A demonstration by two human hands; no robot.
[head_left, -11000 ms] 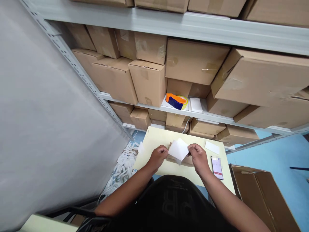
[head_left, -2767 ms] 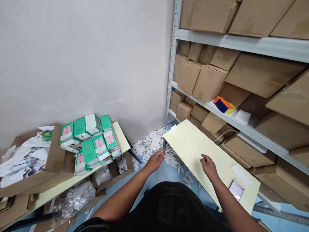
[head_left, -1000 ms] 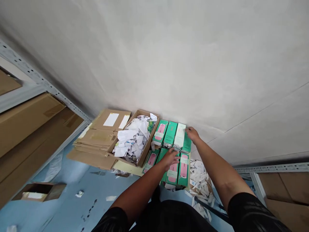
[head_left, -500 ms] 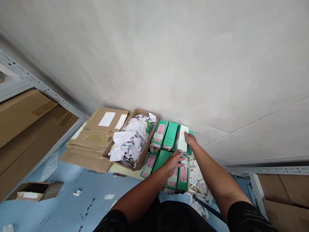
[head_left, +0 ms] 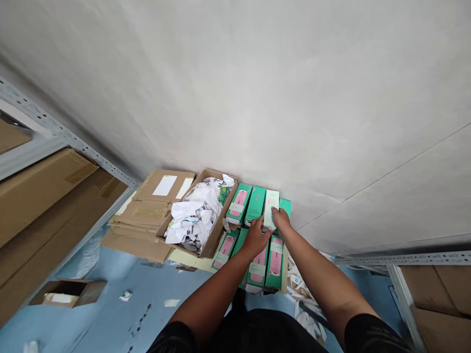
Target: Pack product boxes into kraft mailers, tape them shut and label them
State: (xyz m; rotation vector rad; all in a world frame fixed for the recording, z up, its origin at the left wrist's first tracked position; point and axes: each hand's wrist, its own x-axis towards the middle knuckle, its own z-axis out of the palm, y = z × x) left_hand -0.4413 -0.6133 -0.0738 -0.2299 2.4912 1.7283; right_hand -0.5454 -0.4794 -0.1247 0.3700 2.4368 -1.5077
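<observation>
A slim white box [head_left: 271, 196] lies over the back row of green boxes, its long side pointing toward the wall. My right hand [head_left: 281, 219] is closed on its right side, thumb on top. At its near left corner, my left hand [head_left: 257, 238] has its fingers bent around the edge; the undersides of both hands are hidden. Left of the white box are a plain green box [head_left: 255, 203] and a green box with a pink picture [head_left: 239, 202]. More pink-pictured green boxes [head_left: 275, 262] form the front row, partly under my left forearm.
Left of the green boxes stands an open carton [head_left: 215, 242] full of torn white paper. Flattened cardboard [head_left: 150, 213] is stacked beside it. A pale wall [head_left: 235, 98] rises behind. An open carton [head_left: 88, 291] and paper scraps lie on the blue floor; metal racks flank both sides.
The white box has shifted slightly left with my right hand. My left hand has moved from above the front row to the white box's near end, its fingers drawing in.
</observation>
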